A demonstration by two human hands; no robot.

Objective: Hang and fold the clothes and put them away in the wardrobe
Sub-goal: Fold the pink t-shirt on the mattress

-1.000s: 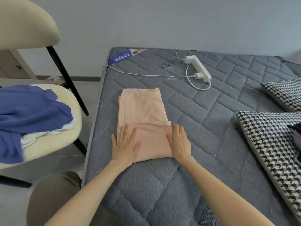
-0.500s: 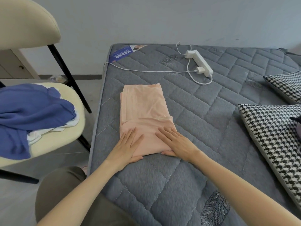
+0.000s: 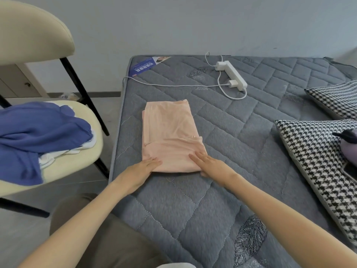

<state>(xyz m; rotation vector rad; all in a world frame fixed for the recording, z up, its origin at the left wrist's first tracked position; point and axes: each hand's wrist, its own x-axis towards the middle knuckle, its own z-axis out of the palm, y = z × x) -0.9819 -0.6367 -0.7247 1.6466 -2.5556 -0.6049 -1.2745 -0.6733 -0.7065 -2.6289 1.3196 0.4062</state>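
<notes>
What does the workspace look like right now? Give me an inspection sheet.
Surface: grey quilted mattress, label at its far left corner.
Job's things: folded pink garment on the mattress; blue garment over white clothes on the chair.
Clutter: purple thing on the nearer checked pillow.
Hands: left hand and right hand lie flat on the pink garment's near end, fingers straight.
Cables: white power strip on the mattress; its cord runs off the left edge.
Surroundings: pale wall, grey floor.
</notes>
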